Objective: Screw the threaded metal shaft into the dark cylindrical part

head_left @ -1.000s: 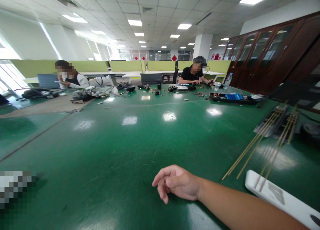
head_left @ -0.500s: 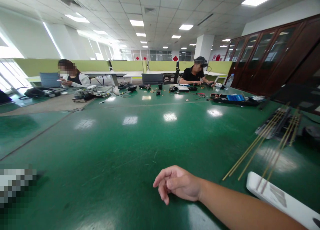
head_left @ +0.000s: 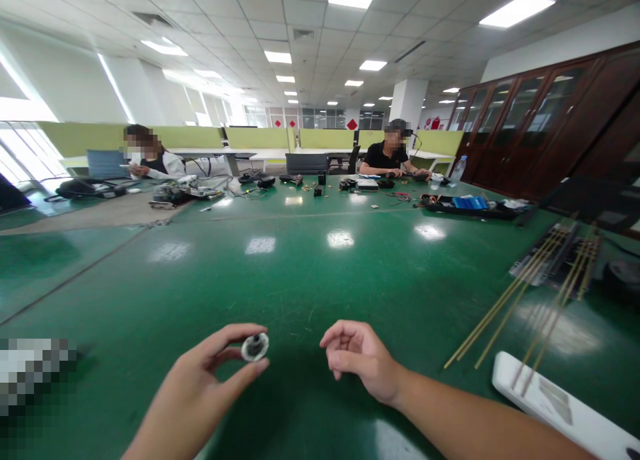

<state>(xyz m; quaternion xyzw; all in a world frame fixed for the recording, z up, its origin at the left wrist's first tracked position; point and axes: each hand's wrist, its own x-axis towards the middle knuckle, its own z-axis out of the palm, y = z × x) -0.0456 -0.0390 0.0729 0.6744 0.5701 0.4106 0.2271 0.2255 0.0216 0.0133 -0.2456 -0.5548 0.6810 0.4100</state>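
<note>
My left hand [head_left: 213,373] pinches a small round part [head_left: 255,347] between thumb and fingers, raised above the green table. The part has a pale silvery rim, a dark middle and a black stub; its exact kind is too small to make out. To the right of it, across a short gap, is my right hand [head_left: 357,357]. Its fingers are loosely curled with the palm partly showing, and I see nothing in them. The two hands do not touch.
On the green table [head_left: 280,273], thin brass-coloured rods [head_left: 510,307] lie at the right near a white elongated device [head_left: 560,400]. A black tray with blue packs [head_left: 470,203] stands farther back. Two people [head_left: 387,155] sit beyond, with electronic parts [head_left: 185,192] before them.
My left hand has come into view from below, holding the small round part. My right hand has shifted slightly right and up, its fingers a bit more curled.
</note>
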